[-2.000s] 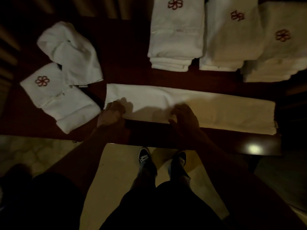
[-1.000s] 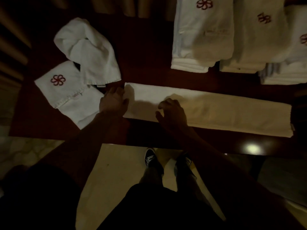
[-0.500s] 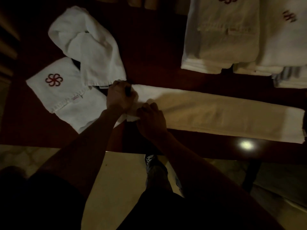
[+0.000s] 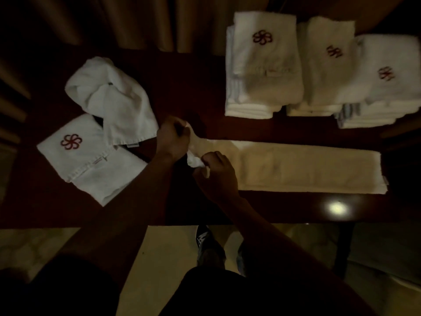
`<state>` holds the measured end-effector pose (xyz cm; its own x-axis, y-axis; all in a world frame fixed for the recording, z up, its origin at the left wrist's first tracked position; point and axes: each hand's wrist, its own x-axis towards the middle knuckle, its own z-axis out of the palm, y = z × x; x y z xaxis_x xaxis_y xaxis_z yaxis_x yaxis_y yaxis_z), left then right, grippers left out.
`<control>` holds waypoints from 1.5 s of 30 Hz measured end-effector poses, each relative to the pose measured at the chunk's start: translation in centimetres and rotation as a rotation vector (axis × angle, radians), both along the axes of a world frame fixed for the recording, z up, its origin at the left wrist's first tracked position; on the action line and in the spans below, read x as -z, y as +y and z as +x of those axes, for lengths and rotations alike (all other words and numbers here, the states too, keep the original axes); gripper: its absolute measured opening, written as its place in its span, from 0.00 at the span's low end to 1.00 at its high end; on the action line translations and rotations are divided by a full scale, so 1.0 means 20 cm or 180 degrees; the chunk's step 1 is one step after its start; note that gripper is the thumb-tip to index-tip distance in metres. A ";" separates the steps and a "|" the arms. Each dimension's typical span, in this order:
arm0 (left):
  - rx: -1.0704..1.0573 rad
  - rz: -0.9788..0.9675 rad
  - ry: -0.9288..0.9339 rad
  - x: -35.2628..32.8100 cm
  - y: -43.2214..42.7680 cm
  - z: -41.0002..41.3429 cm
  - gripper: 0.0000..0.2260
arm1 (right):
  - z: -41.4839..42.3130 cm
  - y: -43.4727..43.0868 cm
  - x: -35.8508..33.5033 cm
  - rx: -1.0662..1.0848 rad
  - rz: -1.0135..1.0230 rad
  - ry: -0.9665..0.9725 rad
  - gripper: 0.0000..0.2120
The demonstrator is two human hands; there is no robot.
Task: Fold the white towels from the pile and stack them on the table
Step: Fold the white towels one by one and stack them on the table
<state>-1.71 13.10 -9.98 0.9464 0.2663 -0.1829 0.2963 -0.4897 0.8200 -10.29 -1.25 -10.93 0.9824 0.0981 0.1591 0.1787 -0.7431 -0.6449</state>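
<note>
A white towel (image 4: 303,166), folded into a long strip, lies across the dark table (image 4: 196,83). My left hand (image 4: 172,139) grips the far corner of its left end and my right hand (image 4: 217,173) pinches the near corner; that end is lifted off the table. To the left lies a folded towel with a red flower logo (image 4: 88,160), and a crumpled towel (image 4: 114,99) rests partly on it. Three stacks of folded towels stand at the back right: the left stack (image 4: 262,69), the middle stack (image 4: 325,69) and the right stack (image 4: 382,83).
The table's front edge (image 4: 273,221) runs just behind my shoes (image 4: 209,245). A bright light reflection (image 4: 337,208) shows on the tabletop at the front right. Dark curtains (image 4: 114,21) hang behind the table. A pale floor lies below.
Both hands slid left along the strip to its left end and closed on its two corners. That end has risen off the table.
</note>
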 end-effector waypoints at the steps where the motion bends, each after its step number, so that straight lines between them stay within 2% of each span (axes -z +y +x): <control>1: 0.0005 -0.0122 -0.0051 -0.03 -0.05 0.01 0.06 | 0.00 -0.03 -0.02 0.0049 0.0051 -0.0124 0.06; 4: 0.0071 -0.0279 -0.0145 -0.10 -0.23 0.01 0.05 | -0.02 -0.11 -0.10 0.0107 0.0134 -0.0495 0.11; 8: 0.0176 -0.0409 -0.0220 -0.15 -0.48 -0.02 0.05 | -0.07 -0.26 -0.18 0.0581 0.0401 -0.0126 0.17; 12: 0.0222 -0.0662 -0.0093 -0.17 -0.69 -0.05 0.08 | -0.08 -0.51 -0.20 0.0983 0.0351 0.0892 0.09; 16: 0.0414 -0.0661 -0.0040 -0.18 -0.92 -0.06 0.09 | -0.15 -0.76 -0.18 0.1127 0.0472 0.0387 0.20; 20: 0.0634 -0.0553 -0.0035 -0.19 -1.14 -0.08 0.04 | -0.17 -0.96 -0.18 0.1517 0.0624 0.0860 0.09; 28: 0.0857 -0.0540 -0.0059 -0.07 -1.44 -0.03 0.05 | -0.15 -1.27 -0.12 0.1903 0.0756 0.1294 0.09; 31: 0.0938 -0.0258 0.0107 -0.04 -1.50 -0.03 0.08 | -0.15 -1.35 -0.04 0.1779 0.0454 0.1422 0.11; 36: 0.2066 0.0885 -0.0004 0.12 -1.47 -0.06 0.12 | -0.15 -1.44 0.07 0.1588 -0.0368 0.1389 0.18; 40: 0.2429 0.1587 0.0330 0.20 -1.47 -0.05 0.16 | -0.12 -1.49 0.10 0.1225 -0.0652 0.1755 0.16; 42: 0.2492 0.1684 0.0321 0.18 -1.51 -0.02 0.17 | -0.11 -1.53 0.10 0.1180 -0.0485 0.1841 0.18; 45: 0.2541 0.1445 0.0150 0.12 -1.62 0.03 0.16 | -0.08 -1.63 0.06 0.1387 -0.0295 0.1569 0.20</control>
